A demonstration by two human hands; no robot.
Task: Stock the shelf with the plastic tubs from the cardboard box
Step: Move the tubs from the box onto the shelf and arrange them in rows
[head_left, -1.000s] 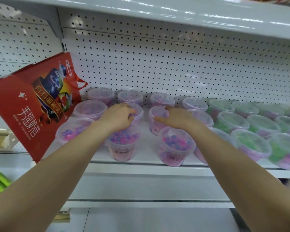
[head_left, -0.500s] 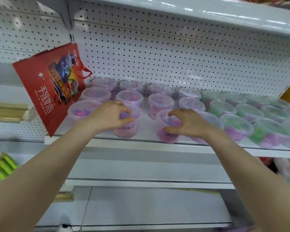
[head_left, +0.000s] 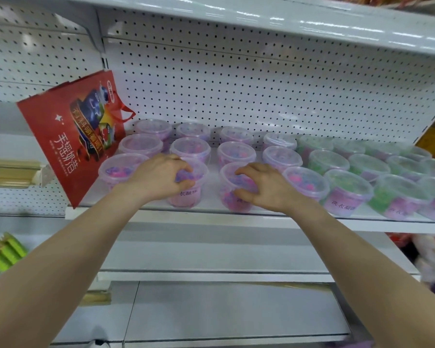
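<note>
Several clear plastic tubs of pink and purple beads stand in rows on the white shelf (head_left: 211,217), with green-filled tubs (head_left: 347,189) further right. My left hand (head_left: 158,177) curls over the lid of a front-row pink tub (head_left: 189,194). My right hand (head_left: 264,187) grips the neighbouring front-row tub (head_left: 232,197) from the top and side. Both tubs rest on the shelf near its front edge. The cardboard box is out of view.
A red paper gift bag (head_left: 78,131) leans at the shelf's left end, beside the leftmost tubs. A pegboard back panel (head_left: 261,91) rises behind the rows and another shelf (head_left: 286,23) hangs above. A lower shelf (head_left: 224,310) lies below; green packages (head_left: 6,252) sit at left.
Both hands have drawn back from the second row to the two front tubs and now hold them at the shelf's front edge. The camera view has dropped and pulled back.
</note>
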